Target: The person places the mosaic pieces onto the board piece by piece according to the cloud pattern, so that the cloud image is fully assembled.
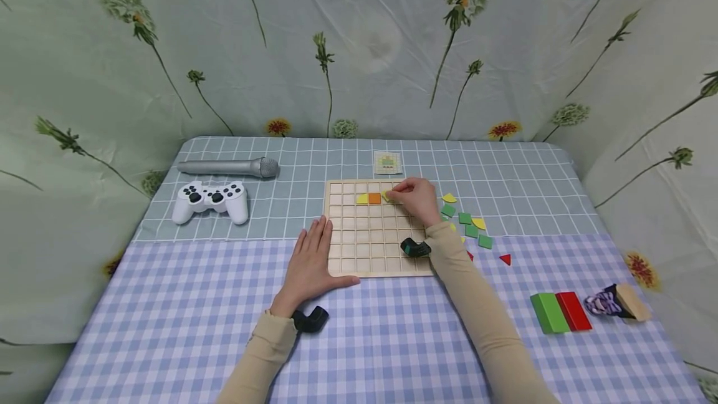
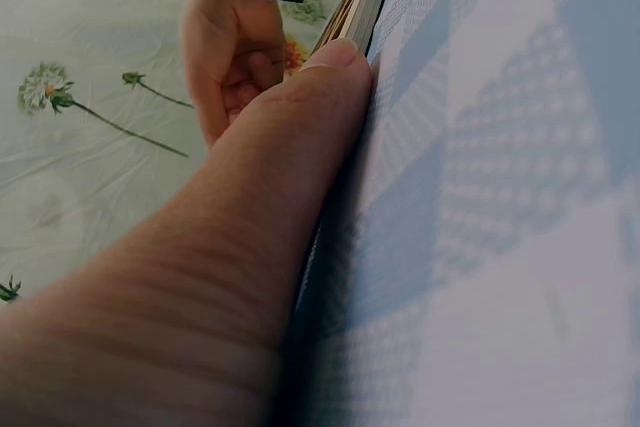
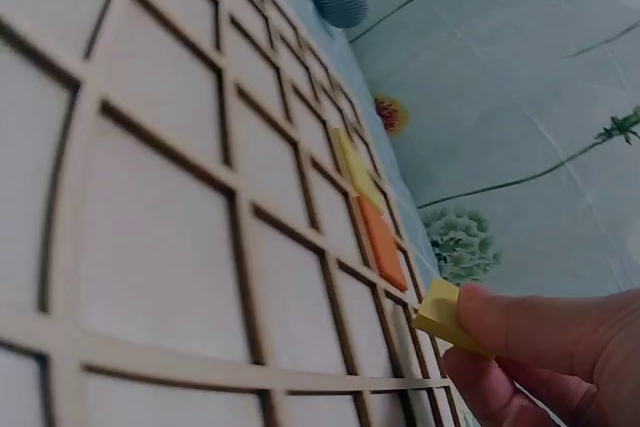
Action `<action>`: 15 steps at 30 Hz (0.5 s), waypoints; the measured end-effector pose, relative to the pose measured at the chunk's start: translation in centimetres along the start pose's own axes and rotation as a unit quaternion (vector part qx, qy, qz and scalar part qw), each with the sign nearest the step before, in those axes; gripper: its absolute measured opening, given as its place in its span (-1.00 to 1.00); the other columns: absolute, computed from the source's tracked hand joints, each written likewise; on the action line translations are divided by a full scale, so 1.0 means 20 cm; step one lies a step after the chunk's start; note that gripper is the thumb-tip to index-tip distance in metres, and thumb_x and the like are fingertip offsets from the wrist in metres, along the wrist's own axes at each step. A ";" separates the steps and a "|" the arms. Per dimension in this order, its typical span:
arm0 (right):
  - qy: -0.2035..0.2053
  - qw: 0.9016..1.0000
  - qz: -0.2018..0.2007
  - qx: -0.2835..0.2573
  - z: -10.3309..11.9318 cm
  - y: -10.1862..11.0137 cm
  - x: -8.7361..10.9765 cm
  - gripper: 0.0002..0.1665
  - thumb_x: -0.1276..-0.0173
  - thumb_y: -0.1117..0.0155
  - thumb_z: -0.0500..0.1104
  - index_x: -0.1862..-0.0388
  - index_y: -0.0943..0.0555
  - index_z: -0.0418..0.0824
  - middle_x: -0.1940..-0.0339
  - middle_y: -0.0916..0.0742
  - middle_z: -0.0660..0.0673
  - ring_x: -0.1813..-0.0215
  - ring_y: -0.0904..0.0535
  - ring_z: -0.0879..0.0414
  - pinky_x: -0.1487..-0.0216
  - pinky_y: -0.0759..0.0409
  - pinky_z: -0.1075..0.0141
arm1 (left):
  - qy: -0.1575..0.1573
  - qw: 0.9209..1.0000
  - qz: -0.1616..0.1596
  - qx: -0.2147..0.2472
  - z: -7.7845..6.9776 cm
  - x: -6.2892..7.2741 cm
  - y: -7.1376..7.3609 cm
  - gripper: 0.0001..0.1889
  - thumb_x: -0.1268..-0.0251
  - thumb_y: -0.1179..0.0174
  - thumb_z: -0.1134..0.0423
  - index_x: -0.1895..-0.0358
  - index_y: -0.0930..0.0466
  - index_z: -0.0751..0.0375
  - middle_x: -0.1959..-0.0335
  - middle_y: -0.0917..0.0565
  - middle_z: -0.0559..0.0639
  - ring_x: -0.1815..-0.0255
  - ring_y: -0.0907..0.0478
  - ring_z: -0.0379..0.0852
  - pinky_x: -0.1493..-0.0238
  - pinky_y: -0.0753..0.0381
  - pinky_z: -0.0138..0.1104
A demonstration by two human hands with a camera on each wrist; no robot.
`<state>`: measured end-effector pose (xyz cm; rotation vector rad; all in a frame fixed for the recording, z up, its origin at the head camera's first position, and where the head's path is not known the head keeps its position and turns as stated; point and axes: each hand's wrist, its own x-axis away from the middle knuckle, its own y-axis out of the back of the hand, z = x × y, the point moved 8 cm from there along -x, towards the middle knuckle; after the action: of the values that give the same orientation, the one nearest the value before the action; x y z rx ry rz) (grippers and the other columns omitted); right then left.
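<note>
A wooden grid board (image 1: pixel 349 243) lies on the table. My left hand (image 1: pixel 308 267) rests at its lower left corner, fingers straight along the left side and thumb along the near edge. Over the upper part of the board, my right hand (image 1: pixel 417 199) pinches a small yellow tile (image 3: pixel 443 313) between thumb and fingers. This tile is tilted, right beside an orange square tile (image 1: pixel 374 199) lying in the grid. Left of the orange one sits another yellow tile (image 1: pixel 362 199) with a rounded corner. The right forearm hides part of the board's right side.
Loose green tiles (image 1: pixel 465 218), yellow tiles (image 1: pixel 478 223) and red triangles (image 1: pixel 506 259) lie right of the board. A pattern card (image 1: pixel 387 163) is behind it. At left are a microphone (image 1: pixel 224 168) and a game controller (image 1: pixel 210 200); green (image 1: pixel 550 313) and red blocks (image 1: pixel 573 311) stand at right.
</note>
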<state>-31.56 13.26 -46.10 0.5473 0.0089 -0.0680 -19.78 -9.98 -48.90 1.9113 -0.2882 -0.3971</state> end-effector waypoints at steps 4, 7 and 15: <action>0.010 0.999 -0.016 0.046 0.01 -0.02 0.01 -0.80 -0.13 -0.45 -0.11 0.42 -0.69 -0.23 0.53 -0.67 -0.08 0.45 -0.52 0.06 0.41 -0.44 0.28 | -0.006 1.000 -0.006 -0.004 -0.01 0.00 0.00 0.33 0.19 -0.21 -0.51 -0.49 0.15 0.39 -0.50 0.08 0.25 -0.50 0.20 0.12 -0.44 0.24 -0.07; 0.016 0.997 -0.017 0.071 0.03 -0.03 0.02 -0.81 -0.16 -0.43 -0.11 0.40 -0.70 -0.23 0.51 -0.69 -0.08 0.44 -0.56 0.05 0.40 -0.47 0.26 | -0.002 1.000 -0.002 -0.004 0.00 0.00 0.00 0.33 0.19 -0.21 -0.51 -0.49 0.16 0.37 -0.51 0.09 0.24 -0.50 0.22 0.10 -0.44 0.26 -0.08; 0.036 0.992 -0.010 0.121 0.08 -0.05 0.05 -0.80 -0.17 -0.41 -0.09 0.41 -0.72 -0.23 0.51 -0.71 -0.09 0.43 -0.59 0.01 0.40 -0.50 0.18 | 0.009 1.000 0.011 -0.005 0.01 0.00 -0.01 0.34 0.19 -0.17 -0.54 -0.50 0.20 0.33 -0.52 0.14 0.19 -0.51 0.28 0.05 -0.44 0.32 -0.12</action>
<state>-30.72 11.58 -45.35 0.7931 0.0779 -0.0686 -19.93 -10.02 -49.12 1.9003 -0.2945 -0.3664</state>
